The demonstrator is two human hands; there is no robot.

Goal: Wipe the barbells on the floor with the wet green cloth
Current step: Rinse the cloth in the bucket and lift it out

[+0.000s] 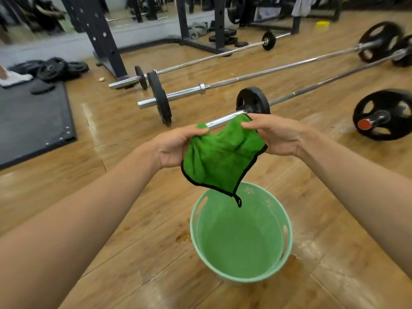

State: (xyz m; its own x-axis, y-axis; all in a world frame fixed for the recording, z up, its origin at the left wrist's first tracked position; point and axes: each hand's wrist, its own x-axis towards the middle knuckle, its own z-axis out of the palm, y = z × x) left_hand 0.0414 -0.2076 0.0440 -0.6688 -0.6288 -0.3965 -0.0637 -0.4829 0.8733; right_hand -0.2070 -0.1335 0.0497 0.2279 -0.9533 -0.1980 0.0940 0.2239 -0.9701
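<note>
Fingers of the left hand (176,146) and the right hand (276,136) pinch the top corners of the green cloth (220,157). It hangs over a green bucket (193,221). The barbells (267,71) lie farther away on the floor (111,197).

bare floor left of bucket (240,279), barbells (245,79) crossing ahead, rack (104,39) behind

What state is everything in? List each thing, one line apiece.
Cloth: held spread above the bucket, one corner hanging down.
Left hand: pinches the cloth's top edge.
Right hand: pinches the cloth's top edge.
Bucket: upright on the floor, contents unclear.
Floor: wet patches beside the bucket.
Barbells: lying on the floor, plates loaded.
</note>
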